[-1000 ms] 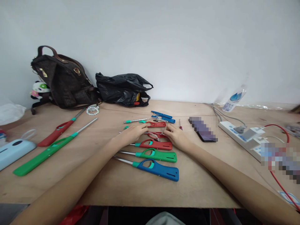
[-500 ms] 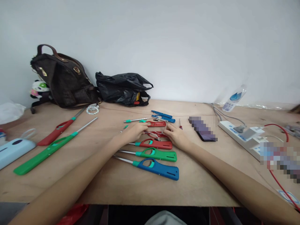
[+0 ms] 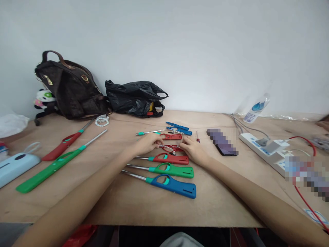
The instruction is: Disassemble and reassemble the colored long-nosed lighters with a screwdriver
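My left hand has its fingers pinched on thin wires beside an opened red lighter casing. At the casing's right end, my right hand is closed at the fingertips; what it grips is too small to make out. Behind the hands lie another red casing half, a metal rod with a teal tip and blue casing halves. Nearer to me, a red lighter, a green lighter and a blue lighter lie in a row.
Left are a red lighter, a green lighter, a light-blue case and a bracelet. A dark bag and black plastic bag stand behind. Right are a screwdriver, a phone and a power strip.
My left hand has shifted very slightly near the wires. My right hand stays at the red casing's right end.
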`<state>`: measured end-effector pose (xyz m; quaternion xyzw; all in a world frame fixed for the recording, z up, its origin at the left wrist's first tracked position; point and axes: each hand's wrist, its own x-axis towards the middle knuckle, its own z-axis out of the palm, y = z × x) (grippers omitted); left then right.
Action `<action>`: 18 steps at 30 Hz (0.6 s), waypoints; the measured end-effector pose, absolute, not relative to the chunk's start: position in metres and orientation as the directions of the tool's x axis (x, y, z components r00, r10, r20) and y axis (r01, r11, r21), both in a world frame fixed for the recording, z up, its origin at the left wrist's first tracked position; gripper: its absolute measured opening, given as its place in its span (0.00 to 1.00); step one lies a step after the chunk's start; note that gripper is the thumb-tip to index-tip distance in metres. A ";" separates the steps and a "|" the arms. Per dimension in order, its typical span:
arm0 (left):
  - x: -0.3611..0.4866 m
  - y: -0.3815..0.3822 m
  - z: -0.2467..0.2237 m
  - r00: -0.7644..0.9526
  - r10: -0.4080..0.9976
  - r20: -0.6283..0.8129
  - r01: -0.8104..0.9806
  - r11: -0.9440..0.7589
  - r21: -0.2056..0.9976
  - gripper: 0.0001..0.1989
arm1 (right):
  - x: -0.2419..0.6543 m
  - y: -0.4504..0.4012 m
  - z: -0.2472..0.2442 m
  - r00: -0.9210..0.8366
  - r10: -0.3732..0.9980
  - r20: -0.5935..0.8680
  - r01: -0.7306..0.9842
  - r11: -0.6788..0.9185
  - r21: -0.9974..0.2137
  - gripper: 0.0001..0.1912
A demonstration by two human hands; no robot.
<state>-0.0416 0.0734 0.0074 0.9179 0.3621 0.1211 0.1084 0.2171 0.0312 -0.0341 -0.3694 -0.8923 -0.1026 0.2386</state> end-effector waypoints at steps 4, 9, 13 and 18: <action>-0.045 0.074 0.004 0.678 0.718 0.156 0.630 -0.677 0.380 0.13 | 0.216 0.030 -0.033 -0.612 0.598 0.517 0.703 0.711 0.011 0.14; -0.045 0.069 0.006 0.708 0.676 0.205 0.606 -0.730 0.315 0.09 | 0.216 0.030 -0.033 -0.609 0.596 0.524 0.692 0.721 -0.015 0.13; -0.045 0.066 0.010 0.722 0.643 0.258 0.576 -0.764 0.291 0.07 | 0.215 0.028 -0.030 -0.614 0.596 0.517 0.690 0.724 -0.014 0.14; -0.043 0.062 0.012 0.720 0.650 0.242 0.589 -0.757 0.282 0.08 | 0.215 0.027 -0.028 -0.618 0.591 0.518 0.694 0.720 0.007 0.13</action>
